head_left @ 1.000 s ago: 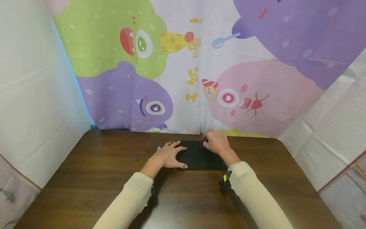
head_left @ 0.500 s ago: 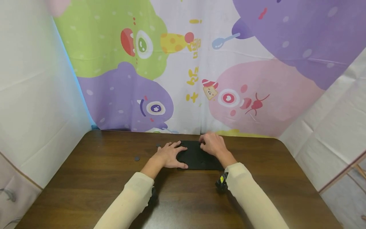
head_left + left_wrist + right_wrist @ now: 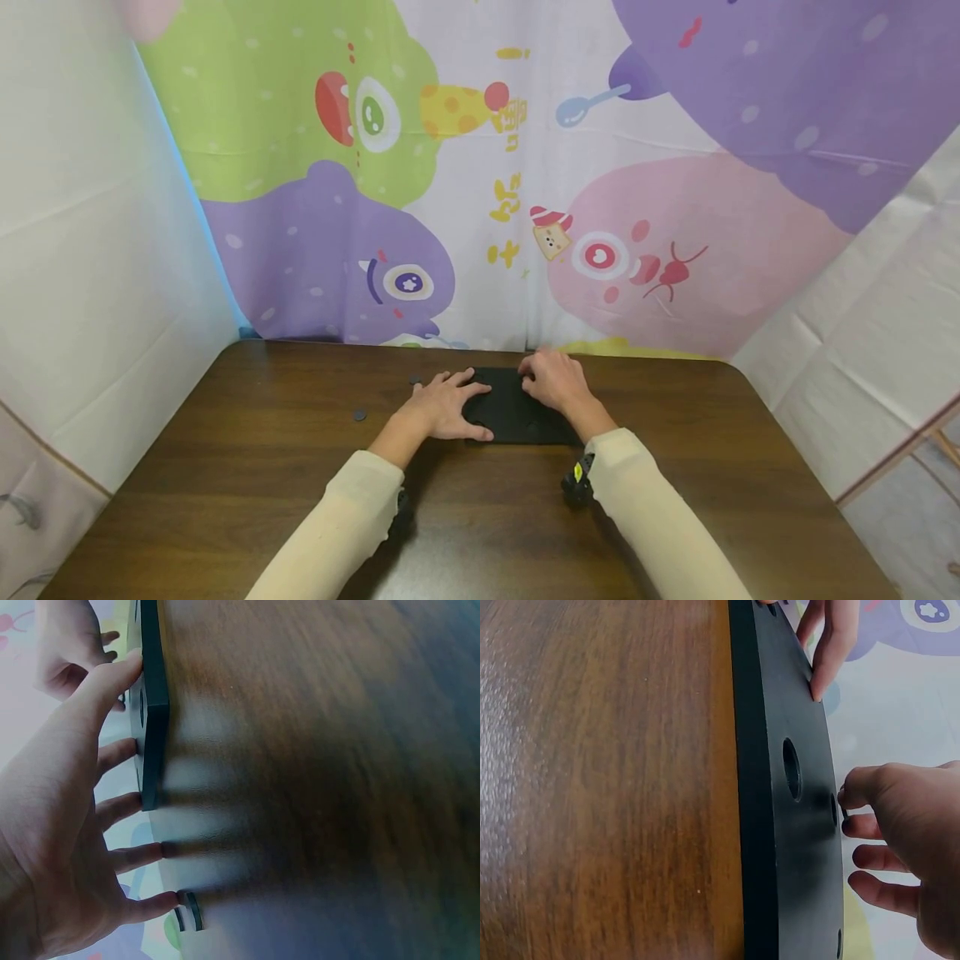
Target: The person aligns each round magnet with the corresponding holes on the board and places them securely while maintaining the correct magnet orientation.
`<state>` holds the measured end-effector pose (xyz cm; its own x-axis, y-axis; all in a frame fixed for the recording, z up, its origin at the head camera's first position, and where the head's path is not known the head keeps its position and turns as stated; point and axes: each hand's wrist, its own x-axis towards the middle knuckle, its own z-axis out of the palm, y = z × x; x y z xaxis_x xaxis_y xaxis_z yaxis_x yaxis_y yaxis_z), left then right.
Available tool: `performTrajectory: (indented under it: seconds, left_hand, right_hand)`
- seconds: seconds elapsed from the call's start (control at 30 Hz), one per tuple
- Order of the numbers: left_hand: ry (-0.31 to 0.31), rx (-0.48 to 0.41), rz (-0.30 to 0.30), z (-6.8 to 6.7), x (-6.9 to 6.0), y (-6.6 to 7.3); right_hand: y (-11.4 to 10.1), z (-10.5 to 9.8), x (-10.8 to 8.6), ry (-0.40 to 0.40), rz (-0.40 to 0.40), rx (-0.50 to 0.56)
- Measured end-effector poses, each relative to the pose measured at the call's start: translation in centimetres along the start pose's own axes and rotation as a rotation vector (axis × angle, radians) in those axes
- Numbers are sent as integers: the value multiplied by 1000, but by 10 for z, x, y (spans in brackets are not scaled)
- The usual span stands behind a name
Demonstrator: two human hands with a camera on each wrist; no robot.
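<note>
A flat black board (image 3: 502,412) with round recesses lies on the table. My left hand (image 3: 442,408) is spread over its left end, thumb and some fingertips touching it. The other fingers reach past the edge to the tabletop. Over the board's far middle, my right hand (image 3: 557,379) pinches a small dark disc (image 3: 845,813) between thumb and index finger, mostly hidden by the fingertips. The disc is close to a far-side recess (image 3: 834,810); whether it touches the board I cannot tell. A larger-looking recess (image 3: 791,771) shows nearer the front edge.
Two dark round discs lie on the wooden table (image 3: 480,517) left of the board: one disc (image 3: 360,415) stands apart, another disc (image 3: 416,381) is beside the left fingertips. A printed cloth (image 3: 495,183) hangs behind the table's far edge.
My right hand has shifted slightly left over the board's far side, showing less of the left part's recess there. The left hand and the board have stayed put.
</note>
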<state>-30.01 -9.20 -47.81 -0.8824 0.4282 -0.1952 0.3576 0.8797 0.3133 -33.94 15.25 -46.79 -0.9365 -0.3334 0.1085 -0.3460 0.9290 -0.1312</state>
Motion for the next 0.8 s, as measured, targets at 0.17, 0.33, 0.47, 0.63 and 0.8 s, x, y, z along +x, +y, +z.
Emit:
performTrajectory:
  seconds: [0.17, 0.33, 0.47, 0.63, 0.8]
  left_hand:
    - [8, -1, 1, 6, 9, -6]
    - [5, 3, -6, 8, 12, -7]
    - [1, 4, 0, 14, 18, -14]
    - [-4, 0, 5, 22, 27, -22]
    - [-12, 9, -4, 20, 27, -20]
  right_hand:
    - [0, 2, 0, 1, 5, 2]
    - [1, 4, -1, 6, 3, -9]
    - [0, 3, -2, 12, 3, -13]
    - [0, 2, -2, 19, 5, -19]
    - [0, 3, 0, 32, 0, -27]
